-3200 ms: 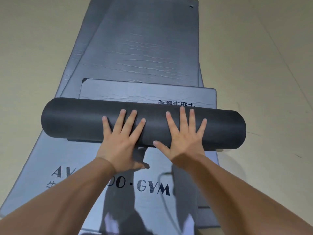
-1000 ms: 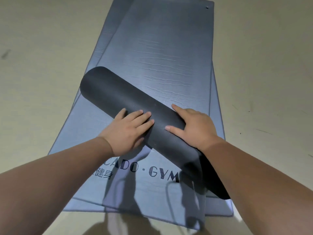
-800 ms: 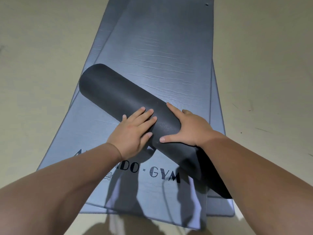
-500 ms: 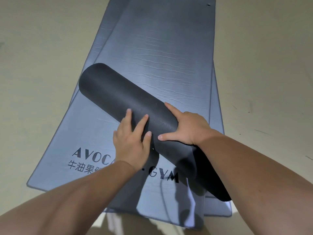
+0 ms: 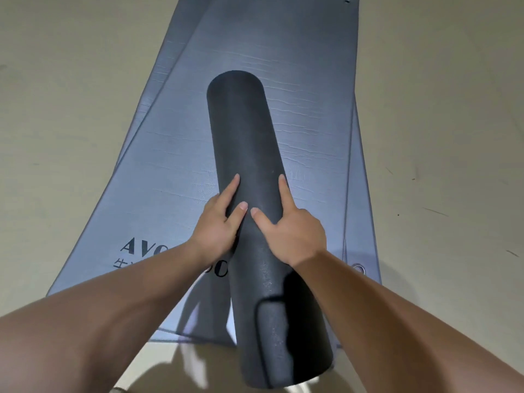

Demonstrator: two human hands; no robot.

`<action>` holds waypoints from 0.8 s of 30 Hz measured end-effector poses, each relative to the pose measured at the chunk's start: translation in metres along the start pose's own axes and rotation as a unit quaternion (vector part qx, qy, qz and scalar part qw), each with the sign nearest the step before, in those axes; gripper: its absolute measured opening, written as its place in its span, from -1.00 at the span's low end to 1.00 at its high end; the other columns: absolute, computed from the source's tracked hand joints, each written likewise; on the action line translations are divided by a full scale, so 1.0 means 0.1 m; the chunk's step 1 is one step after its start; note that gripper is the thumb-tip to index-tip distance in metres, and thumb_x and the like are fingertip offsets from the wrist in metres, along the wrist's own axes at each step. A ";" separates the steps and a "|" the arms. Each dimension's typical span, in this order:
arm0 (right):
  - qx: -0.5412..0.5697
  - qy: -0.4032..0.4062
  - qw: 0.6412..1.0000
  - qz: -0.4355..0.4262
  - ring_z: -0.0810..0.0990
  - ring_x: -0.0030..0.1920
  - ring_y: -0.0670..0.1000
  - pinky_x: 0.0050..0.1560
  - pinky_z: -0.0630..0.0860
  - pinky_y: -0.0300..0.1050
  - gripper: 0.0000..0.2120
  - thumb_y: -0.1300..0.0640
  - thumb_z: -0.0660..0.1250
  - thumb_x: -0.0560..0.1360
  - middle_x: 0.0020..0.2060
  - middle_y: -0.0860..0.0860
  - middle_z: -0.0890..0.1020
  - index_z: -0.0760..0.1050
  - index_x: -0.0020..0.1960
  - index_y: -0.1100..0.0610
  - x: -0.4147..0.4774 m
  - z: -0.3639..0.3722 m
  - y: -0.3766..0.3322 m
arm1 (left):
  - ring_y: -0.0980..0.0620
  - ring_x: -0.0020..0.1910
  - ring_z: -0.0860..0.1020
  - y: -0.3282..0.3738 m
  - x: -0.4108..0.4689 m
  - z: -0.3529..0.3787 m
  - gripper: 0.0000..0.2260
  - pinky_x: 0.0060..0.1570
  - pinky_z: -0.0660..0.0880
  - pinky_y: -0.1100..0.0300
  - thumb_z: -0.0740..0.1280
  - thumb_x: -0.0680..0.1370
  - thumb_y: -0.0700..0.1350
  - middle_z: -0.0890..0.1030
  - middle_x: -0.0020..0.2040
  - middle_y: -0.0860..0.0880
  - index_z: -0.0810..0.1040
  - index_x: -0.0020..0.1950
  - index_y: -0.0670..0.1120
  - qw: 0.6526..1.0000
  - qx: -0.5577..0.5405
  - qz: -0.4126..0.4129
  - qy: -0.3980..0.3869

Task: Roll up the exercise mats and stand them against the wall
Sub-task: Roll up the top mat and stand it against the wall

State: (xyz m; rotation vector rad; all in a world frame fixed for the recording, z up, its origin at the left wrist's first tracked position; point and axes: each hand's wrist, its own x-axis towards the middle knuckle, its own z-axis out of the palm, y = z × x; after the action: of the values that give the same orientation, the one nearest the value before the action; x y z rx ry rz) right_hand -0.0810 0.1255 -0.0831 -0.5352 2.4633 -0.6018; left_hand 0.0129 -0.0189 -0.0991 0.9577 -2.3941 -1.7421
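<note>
rolled mat: lying long-ways on the flat mats
left grip: wrapped round its left side
right grip: wrapped round its right side
risk: springing open, from a soft squeeze

The pale beige floor carries a stack of flat grey mats, laid lengthwise away from the viewer and slightly fanned (edges of lower ones show along both sides). Black lettering marks the top mat's near end, and a metal eyelet sits at the near right corner. Faint scuffs fleck the floor on the right.
</note>
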 end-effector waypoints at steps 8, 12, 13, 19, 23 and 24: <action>0.239 -0.083 0.965 -0.063 0.32 0.54 -0.14 0.56 0.29 0.02 -0.04 -0.57 0.46 0.21 0.57 -0.12 0.33 -0.09 0.40 -0.71 0.26 -0.06 0.25 | 0.24 0.60 0.07 -0.04 0.03 0.15 -0.26 0.58 0.11 0.02 0.37 0.47 0.35 0.08 0.64 0.21 -0.04 0.48 0.57 0.997 -0.079 -0.014 -0.006; 0.293 -0.097 0.950 -0.054 0.31 0.54 -0.18 0.56 0.30 0.03 0.00 -0.48 0.54 0.20 0.55 -0.27 0.33 0.00 0.45 -0.67 0.30 -0.09 0.33 | 0.39 0.37 0.41 -0.01 0.09 0.16 -0.15 0.31 0.45 0.29 0.50 0.46 0.12 0.33 0.47 0.36 0.00 0.54 0.47 0.987 -0.153 -0.037 -0.023; 0.297 -0.094 0.949 -0.054 0.31 0.54 -0.19 0.56 0.30 0.03 0.00 -0.47 0.55 0.21 0.55 -0.29 0.33 0.01 0.46 -0.65 0.30 -0.09 0.34 | 0.40 0.32 0.45 -0.01 0.11 0.14 -0.13 0.26 0.48 0.31 0.51 0.44 0.08 0.37 0.40 0.41 0.02 0.54 0.45 0.986 -0.160 -0.040 -0.029; 0.343 -0.090 0.933 -0.066 0.38 0.47 -0.28 0.54 0.36 -0.03 -0.04 -0.23 0.57 0.34 0.52 -0.31 0.38 0.10 0.58 -0.43 0.27 -0.17 0.36 | 0.22 0.37 0.49 0.12 0.15 0.11 -0.13 0.37 0.48 0.01 0.57 0.43 0.02 0.41 0.45 0.33 0.12 0.53 0.47 0.982 -0.183 -0.039 -0.035; 0.353 -0.085 0.929 -0.076 0.43 0.41 -0.33 0.45 0.43 -0.17 -0.07 -0.11 0.59 0.43 0.43 -0.44 0.40 0.10 0.61 -0.37 0.26 -0.52 0.10 | 0.28 0.33 0.51 0.56 0.18 -0.06 -0.15 0.36 0.50 0.08 0.56 0.47 -0.12 0.44 0.38 0.35 0.17 0.56 0.37 0.978 -0.208 -0.029 -0.004; 0.353 -0.081 0.929 -0.080 0.41 0.37 -0.42 0.37 0.43 -0.32 -0.08 -0.07 0.58 0.46 0.35 -0.56 0.39 0.10 0.63 -0.34 0.22 -0.67 0.00 | 0.29 0.32 0.51 0.73 0.16 -0.13 -0.17 0.34 0.50 0.09 0.54 0.48 -0.15 0.44 0.37 0.36 0.19 0.55 0.37 0.977 -0.210 -0.027 0.001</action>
State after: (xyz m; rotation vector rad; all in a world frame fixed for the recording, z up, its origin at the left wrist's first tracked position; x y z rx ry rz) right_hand -0.1373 0.1343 -0.0419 -0.4597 1.8740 -1.3693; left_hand -0.0288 -0.0245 -0.0355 0.9628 -1.8878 -2.1393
